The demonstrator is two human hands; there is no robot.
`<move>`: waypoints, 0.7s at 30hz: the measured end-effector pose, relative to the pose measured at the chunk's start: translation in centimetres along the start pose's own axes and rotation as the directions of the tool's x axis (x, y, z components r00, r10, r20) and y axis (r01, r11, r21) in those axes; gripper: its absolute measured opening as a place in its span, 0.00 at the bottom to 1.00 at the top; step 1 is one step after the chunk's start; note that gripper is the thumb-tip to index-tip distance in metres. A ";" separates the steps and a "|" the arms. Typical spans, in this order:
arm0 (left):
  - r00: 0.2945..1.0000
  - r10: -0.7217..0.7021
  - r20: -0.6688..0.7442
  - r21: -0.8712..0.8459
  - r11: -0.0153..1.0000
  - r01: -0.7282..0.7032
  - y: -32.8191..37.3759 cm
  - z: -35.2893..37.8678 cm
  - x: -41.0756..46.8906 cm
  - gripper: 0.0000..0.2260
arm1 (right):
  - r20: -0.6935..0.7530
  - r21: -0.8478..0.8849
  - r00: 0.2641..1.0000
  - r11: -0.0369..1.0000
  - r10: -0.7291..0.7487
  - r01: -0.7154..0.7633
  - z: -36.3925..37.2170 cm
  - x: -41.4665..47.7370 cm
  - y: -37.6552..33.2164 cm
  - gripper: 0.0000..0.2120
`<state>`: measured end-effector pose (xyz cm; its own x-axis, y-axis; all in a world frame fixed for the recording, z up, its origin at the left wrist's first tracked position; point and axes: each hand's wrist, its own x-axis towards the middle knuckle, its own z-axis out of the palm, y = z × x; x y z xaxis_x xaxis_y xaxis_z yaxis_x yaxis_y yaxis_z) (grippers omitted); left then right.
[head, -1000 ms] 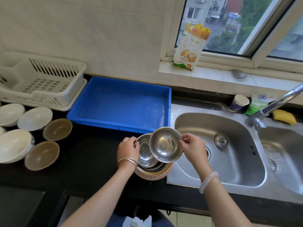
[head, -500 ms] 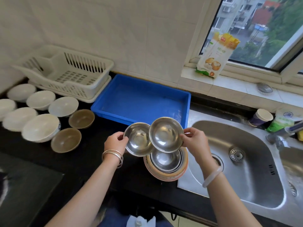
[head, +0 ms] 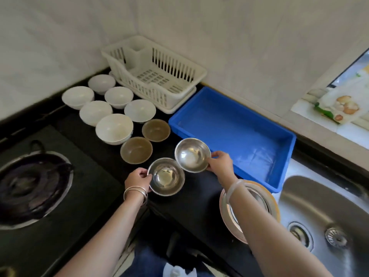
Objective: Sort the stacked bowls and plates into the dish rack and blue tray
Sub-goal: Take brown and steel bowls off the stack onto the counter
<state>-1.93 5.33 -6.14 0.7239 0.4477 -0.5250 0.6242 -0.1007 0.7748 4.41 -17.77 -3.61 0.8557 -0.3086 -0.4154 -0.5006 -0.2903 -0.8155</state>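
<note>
Steel bowls (head: 192,155): two in play, one per hand, both upright, rims touching or nearly so. Left hand (head: 137,179) is pinching the left bowl (head: 165,176) by its left rim, low over mid-bench; can't tell if it's resting on the bench. Right hand (head: 219,164) is pinching the right bowl (head: 189,156) by its right rim, slightly further back. Tray (head: 229,126) is lying just right of the right bowl, long axis along the bench's back edge, so the right hand is nearer. Rack (head: 155,76) is sitting in the back corner, well apart from both hands. Brown bowls (head: 136,149) are sitting just behind the left bowl. Stack (head: 257,194) is waiting at the front edge beside the sink (head: 319,206), partly hidden under the right forearm. My read: the short move is rightward into the tray.
</note>
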 end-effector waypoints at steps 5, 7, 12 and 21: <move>0.999 -0.039 -0.013 0.049 0.998 0.039 -0.8 -0.4 1.9 0.03 | 0.002 0.066 0.991 0.989 0.133 -0.133 3.6 1.9 0.1 0.08; 0.999 -0.053 0.003 0.062 0.997 0.053 -0.9 -0.4 2.4 0.03 | -0.011 0.074 0.987 0.985 0.160 -0.159 4.6 2.4 0.2 0.08; 0.991 -0.129 0.044 -0.014 0.991 0.130 -0.9 -0.3 3.2 0.03 | -0.024 0.079 0.975 0.973 0.221 -0.218 6.0 3.4 0.8 0.04; 0.984 -0.174 0.046 -0.123 0.976 0.179 -1.0 -0.5 4.0 0.04 | 0.001 0.178 0.963 0.948 0.269 -0.265 7.4 4.0 0.7 0.05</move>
<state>0.19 7.67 -8.79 0.6168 0.4171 -0.6676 0.7024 0.0912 0.7059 8.45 -12.50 -8.84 0.6895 -0.3744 -0.6200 -0.6780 -0.0326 -0.7343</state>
